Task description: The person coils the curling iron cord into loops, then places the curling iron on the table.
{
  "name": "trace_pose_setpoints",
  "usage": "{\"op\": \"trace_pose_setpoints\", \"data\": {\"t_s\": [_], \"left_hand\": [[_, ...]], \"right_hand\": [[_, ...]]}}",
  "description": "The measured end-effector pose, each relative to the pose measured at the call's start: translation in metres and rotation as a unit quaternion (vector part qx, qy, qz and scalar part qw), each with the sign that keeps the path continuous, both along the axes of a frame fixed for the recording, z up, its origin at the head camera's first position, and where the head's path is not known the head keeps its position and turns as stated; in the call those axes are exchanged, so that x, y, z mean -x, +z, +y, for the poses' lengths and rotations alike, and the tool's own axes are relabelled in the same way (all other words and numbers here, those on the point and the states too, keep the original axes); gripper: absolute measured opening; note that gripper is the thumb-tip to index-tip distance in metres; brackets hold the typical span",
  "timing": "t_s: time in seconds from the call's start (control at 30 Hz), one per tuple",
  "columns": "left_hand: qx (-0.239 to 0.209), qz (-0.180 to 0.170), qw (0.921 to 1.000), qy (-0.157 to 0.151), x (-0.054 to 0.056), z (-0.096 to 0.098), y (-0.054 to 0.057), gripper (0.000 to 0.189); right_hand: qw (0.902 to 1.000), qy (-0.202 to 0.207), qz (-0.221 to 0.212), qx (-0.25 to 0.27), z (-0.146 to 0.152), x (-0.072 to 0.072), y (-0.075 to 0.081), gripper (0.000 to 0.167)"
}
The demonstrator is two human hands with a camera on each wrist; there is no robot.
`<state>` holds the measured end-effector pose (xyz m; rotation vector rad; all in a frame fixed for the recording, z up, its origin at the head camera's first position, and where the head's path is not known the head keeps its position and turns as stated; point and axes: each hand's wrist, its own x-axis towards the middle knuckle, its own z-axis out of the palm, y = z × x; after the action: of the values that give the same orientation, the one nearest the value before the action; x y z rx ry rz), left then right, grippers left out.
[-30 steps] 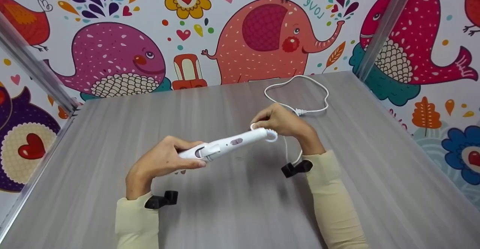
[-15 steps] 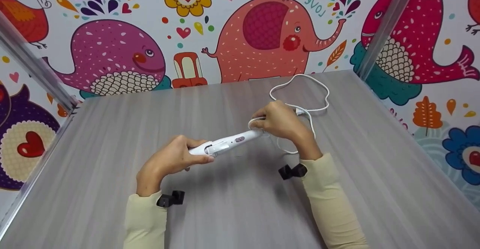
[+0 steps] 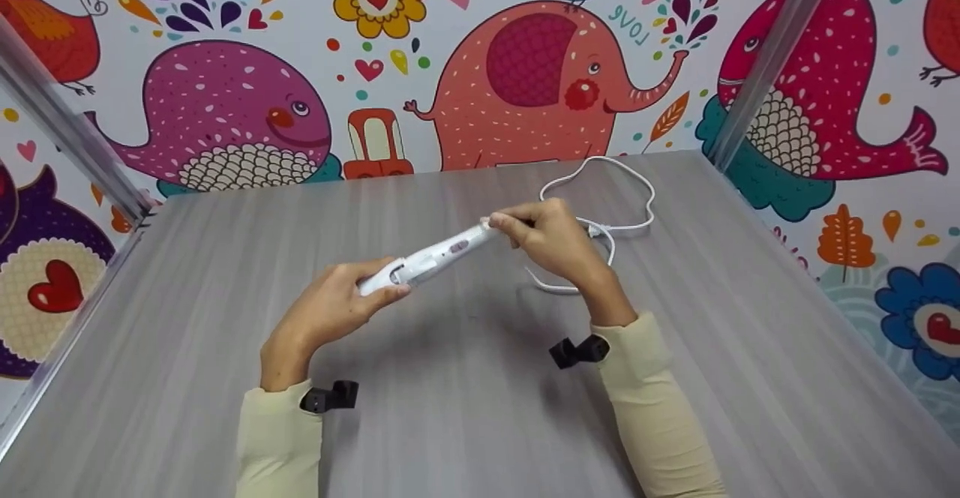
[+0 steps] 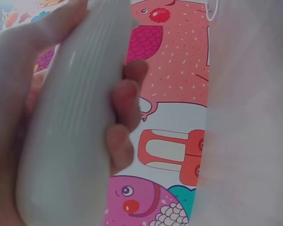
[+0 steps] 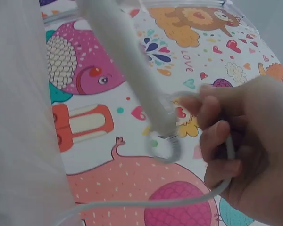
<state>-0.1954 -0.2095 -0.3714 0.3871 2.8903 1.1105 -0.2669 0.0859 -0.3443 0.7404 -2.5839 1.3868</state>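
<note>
A white hair straightener (image 3: pixel 431 259) with a small oval switch is held aslant above the table. My left hand (image 3: pixel 326 307) grips its thicker end, with the fingers wrapped round the ridged white body (image 4: pixel 80 108) in the left wrist view. At the other end my right hand (image 3: pixel 559 241) pinches the white power cord (image 5: pixel 228 146) close to where it leaves the handle. In the right wrist view the cord bends in a small loop at the handle's tip and runs through my curled fingers. The palm side of the right hand is hidden in the head view.
The rest of the cord (image 3: pixel 651 194) lies looped on the grey wood-grain table (image 3: pixel 465 408) at the back right, with its plug (image 3: pixel 595 231) beside it. Walls printed with cartoon animals and metal posts (image 3: pixel 772 63) border the table.
The straightener's cord end has risen and tilted further up, along with my right hand. The left hand has shifted slightly and keeps its grip. The slack cord near the right wrist has moved.
</note>
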Motion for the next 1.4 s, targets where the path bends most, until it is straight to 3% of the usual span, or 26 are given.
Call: {"op": "trace_pose_setpoints", "data": {"t_s": [0.17, 0.3, 0.5, 0.7, 0.9, 1.03, 1.27, 1.4], "left_hand": [[-0.02, 0.019, 0.9995, 0.013, -0.004, -0.006, 0.008, 0.05], [-0.04, 0.035, 0.9984, 0.016, -0.007, -0.008, 0.014, 0.049], [-0.069, 0.038, 0.9968, 0.01, -0.012, -0.009, 0.019, 0.048], [-0.087, 0.04, 0.9954, 0.007, -0.02, -0.011, 0.022, 0.047], [-0.097, 0.033, 0.9944, -0.028, -0.023, -0.009, 0.024, 0.046], [-0.1, 0.022, 0.9929, -0.061, -0.023, -0.008, 0.024, 0.046], [-0.092, -0.044, 0.9898, -0.1, -0.021, -0.001, 0.023, 0.048], [-0.068, -0.076, 0.9899, -0.099, -0.019, 0.003, 0.021, 0.05]], "right_hand": [[0.9929, 0.056, -0.023, 0.102, -0.002, 0.001, -0.001, 0.02], [0.9821, 0.12, -0.034, 0.141, 0.002, 0.003, -0.002, 0.02], [0.9677, 0.201, -0.047, 0.144, 0.012, 0.011, -0.01, 0.02], [0.9598, 0.254, -0.066, 0.099, 0.016, 0.022, -0.025, 0.02], [0.9688, 0.224, -0.062, 0.087, 0.017, 0.027, -0.031, 0.02], [0.9803, 0.169, -0.067, 0.076, 0.022, 0.029, -0.032, 0.017], [0.9979, 0.061, -0.022, 0.005, 0.033, 0.037, -0.037, 0.005], [0.9977, 0.03, -0.051, -0.034, 0.037, 0.038, -0.034, 0.011]]}}
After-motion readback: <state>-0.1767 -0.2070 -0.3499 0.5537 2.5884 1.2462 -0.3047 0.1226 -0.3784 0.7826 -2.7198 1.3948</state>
